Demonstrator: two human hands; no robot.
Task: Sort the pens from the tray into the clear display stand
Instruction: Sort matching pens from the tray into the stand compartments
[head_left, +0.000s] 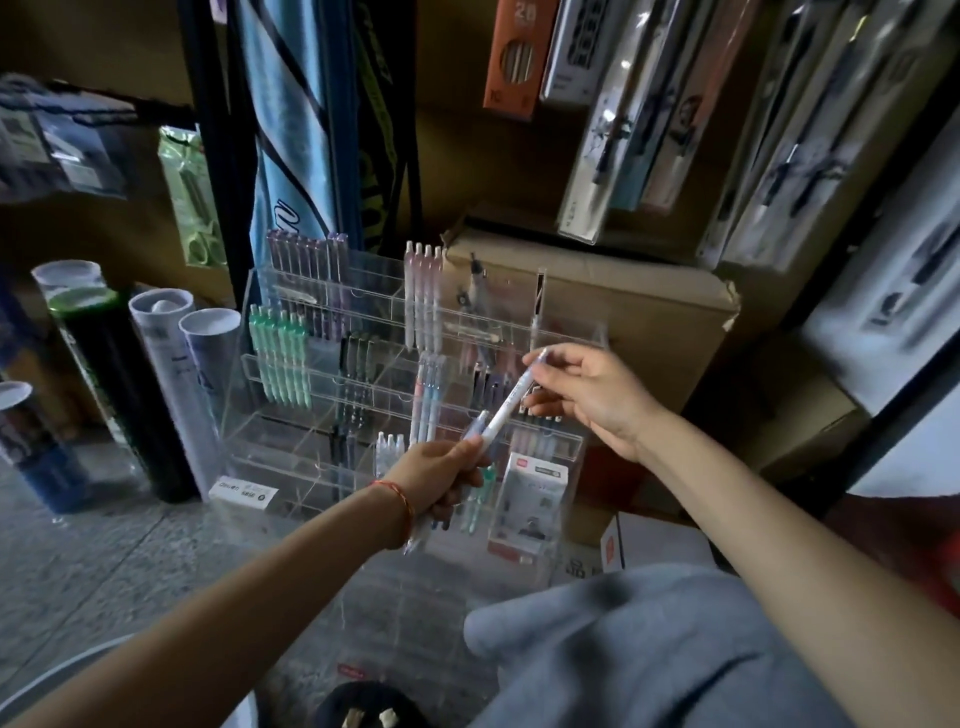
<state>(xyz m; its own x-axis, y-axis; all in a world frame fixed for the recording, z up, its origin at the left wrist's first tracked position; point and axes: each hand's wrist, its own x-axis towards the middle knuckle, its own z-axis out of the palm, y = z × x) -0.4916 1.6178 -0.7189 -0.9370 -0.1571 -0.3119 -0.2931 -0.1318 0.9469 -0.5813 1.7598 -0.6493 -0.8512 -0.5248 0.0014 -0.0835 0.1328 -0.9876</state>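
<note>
The clear display stand (291, 364) rises in tiers on the floor, with green, purple, pink and dark pens in its slots. My left hand (441, 478) grips a bundle of pens (475, 506), pale and mint ones, in front of the stand's lower rows. My right hand (587, 395) pinches the upper end of one white pen (511, 402) with a purple cap; its lower end reaches the bundle in my left hand. No tray is visible.
A brown cardboard box (639, 312) stands behind the stand's right side. Several rolled tubes (171, 374) stand on the left. Packaged goods (623, 130) hang above. A small pen pack (530, 499) leans at the stand's base. Grey cloth (649, 649) covers my lap.
</note>
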